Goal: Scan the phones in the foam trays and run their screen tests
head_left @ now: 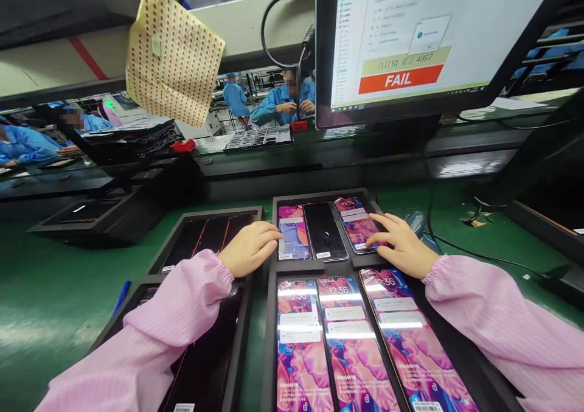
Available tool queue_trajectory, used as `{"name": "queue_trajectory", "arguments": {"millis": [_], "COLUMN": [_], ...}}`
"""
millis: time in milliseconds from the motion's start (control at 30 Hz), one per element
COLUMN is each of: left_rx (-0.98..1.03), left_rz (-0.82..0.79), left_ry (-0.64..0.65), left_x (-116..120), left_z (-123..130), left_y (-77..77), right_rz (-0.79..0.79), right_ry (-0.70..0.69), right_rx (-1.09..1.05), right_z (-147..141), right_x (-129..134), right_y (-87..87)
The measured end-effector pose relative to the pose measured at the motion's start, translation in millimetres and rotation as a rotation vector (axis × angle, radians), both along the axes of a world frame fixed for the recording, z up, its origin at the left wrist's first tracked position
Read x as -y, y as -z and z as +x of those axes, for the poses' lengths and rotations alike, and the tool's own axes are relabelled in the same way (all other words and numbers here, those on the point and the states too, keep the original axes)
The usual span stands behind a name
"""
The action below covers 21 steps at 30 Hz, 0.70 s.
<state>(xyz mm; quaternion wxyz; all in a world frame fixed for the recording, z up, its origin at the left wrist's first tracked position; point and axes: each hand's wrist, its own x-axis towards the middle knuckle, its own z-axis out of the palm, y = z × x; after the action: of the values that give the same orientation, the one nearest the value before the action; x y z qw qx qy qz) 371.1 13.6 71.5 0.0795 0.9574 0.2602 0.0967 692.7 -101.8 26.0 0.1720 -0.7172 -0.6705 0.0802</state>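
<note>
A black foam tray [298, 271] in the middle holds two rows of phones. In its back row are a lit phone [294, 232], a dark-screened phone [325, 229] and another lit phone [357, 224]. My left hand [252, 247] reaches over the tray's left edge, fingers together, fingertips at the left lit phone. Spread fingers of my right hand [401, 244] rest at the right lit phone, holding nothing. Three larger lit phones [303, 345] fill the front row, one of them [410, 339] on the right slightly angled.
Left of the middle tray, more trays [260, 212] hold dark phones. A blue pen [121, 297] lies beside them. A monitor [396, 114] showing FAIL hangs above; a blue scanner [416, 222] and cable lie right. A dotted sticker sheet [171, 56] hangs upper left. People in blue work beyond.
</note>
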Motion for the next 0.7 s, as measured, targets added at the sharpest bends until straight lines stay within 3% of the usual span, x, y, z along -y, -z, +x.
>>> {"name": "queue_trajectory", "arguments": {"millis": [100,200,367,500,567,700], "left_rx": [0.006,0.037,-0.034,-0.051,-0.007,0.061], "left_rz": [0.0,0.028,0.083,0.155,0.172,0.104], "left_ry": [-0.011,-0.007,0.017,0.025,0.026,-0.027], "left_x": [5,7,14,26,29,23], "left_z": [-9,-2,47,78,77,48], "left_y": [-0.9,-0.9,11.9,24.2,23.6,11.4], "right_rz": [0.029,-0.006,-0.185,-0.173,-0.145,-0.146], "right_ry": [-0.041,-0.037,0.186,0.265,0.2,-0.156], "right_rx": [0.019,0.023,0.05,0.078,0.06,0.024], "right_z": [-4,-22,-61,-68,-62,-52], "right_x": [1,-16,-62,-75,-68,-55], "right_y": [-1.6,-10.5,-22.6,-20.6,-18.0,-12.2]}}
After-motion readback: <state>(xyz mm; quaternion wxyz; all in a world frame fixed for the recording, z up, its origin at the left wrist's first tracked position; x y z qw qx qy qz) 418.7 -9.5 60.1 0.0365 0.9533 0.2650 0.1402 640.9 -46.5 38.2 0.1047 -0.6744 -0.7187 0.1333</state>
